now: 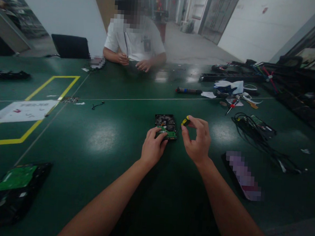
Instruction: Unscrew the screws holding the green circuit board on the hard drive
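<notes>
A hard drive (166, 120) lies on the green table in front of me, its black underside and green circuit board (169, 134) facing up. My left hand (153, 146) holds the drive at its near left side, thumb and fingers on the board and edge. Just right of the drive, my right hand (198, 140) pinches a small yellow-and-black screwdriver (185, 121) between thumb and fingers. Its thin dark shaft seems to slant down toward the drive's right edge; whether the tip touches is too small to tell.
Another drive (16, 177) lies near left. A phone (242, 176), black cables (260, 138) and a red screwdriver (232, 106) are to the right. A dark cylindrical tool (188, 91) lies beyond my hands. Across the table (115, 115) sits a person (138, 42) in a white shirt.
</notes>
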Demonstrator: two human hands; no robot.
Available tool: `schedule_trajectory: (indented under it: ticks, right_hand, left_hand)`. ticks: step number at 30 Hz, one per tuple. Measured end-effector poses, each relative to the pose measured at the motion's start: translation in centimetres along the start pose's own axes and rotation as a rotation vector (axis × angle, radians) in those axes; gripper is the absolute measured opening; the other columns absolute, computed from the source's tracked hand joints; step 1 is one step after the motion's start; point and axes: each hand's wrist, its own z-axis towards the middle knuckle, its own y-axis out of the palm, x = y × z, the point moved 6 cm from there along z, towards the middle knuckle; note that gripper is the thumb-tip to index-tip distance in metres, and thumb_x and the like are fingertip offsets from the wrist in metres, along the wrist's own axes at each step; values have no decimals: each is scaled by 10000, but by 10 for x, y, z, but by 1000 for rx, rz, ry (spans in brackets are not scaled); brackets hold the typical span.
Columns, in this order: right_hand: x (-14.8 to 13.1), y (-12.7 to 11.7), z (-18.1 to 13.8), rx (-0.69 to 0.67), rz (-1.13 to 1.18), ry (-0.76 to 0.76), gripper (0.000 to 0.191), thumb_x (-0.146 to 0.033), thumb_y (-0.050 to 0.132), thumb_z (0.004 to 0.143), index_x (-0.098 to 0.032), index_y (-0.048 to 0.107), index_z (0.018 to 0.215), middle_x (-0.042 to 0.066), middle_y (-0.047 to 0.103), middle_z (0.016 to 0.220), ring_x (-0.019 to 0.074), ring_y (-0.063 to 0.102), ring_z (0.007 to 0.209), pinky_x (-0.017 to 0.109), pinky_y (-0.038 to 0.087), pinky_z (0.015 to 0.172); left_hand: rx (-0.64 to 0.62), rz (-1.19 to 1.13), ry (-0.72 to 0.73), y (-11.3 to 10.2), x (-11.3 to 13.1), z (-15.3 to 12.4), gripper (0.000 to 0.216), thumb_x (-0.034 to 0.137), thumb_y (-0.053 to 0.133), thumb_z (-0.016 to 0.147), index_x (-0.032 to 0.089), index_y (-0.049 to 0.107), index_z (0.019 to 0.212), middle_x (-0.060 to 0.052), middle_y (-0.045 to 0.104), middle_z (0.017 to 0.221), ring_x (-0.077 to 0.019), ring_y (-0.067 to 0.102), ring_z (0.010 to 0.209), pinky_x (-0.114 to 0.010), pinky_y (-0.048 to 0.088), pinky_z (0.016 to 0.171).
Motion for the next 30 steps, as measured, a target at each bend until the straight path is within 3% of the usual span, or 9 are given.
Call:
schedule_trajectory:
  ticks: [6,12,16,23,30]
  right_hand:
    - [6,2,-3,23,62,54,527,-183,649,941,-304,482,1427,79,656,1268,226,705,1044,448,642,907]
    - [-1,-2,1,21,0,-18,502,-176,687,914,-302,541,1378,75,652,1186,234,671,1038,437,642,855]
    - [2,1,-1,20,45,8,531,-168,653,926,-302,502,1418,85,643,1268,246,675,1104,449,646,886]
    - [2,1,-2,15,32,14,523,-198,701,914,-316,525,1392,69,649,1219,231,685,1047,420,661,838]
    - [9,5,-5,38,124,70,534,-185,671,930,-292,477,1416,88,644,1288,226,706,1049,433,658,889]
  left_hand:
    - [2,-1,0,-1,0,0,300,228,673,941,255,697,1239,-118,574,1363,-313,511,1332,-522,516,1114]
    - [3,1,-2,0,0,0,299,229,665,945,250,696,1242,-117,571,1366,-315,506,1334,-518,515,1117]
    - [0,-2,-8,1,0,0,294,238,664,948,260,695,1239,-116,578,1362,-318,512,1332,-535,518,1111]
    - [-5,-3,7,-1,1,0,297,225,662,948,246,692,1242,-121,570,1369,-314,507,1327,-524,513,1114]
    - [-5,11,-6,0,0,0,301,232,672,945,249,693,1244,-116,571,1366,-316,506,1330,-524,515,1110]
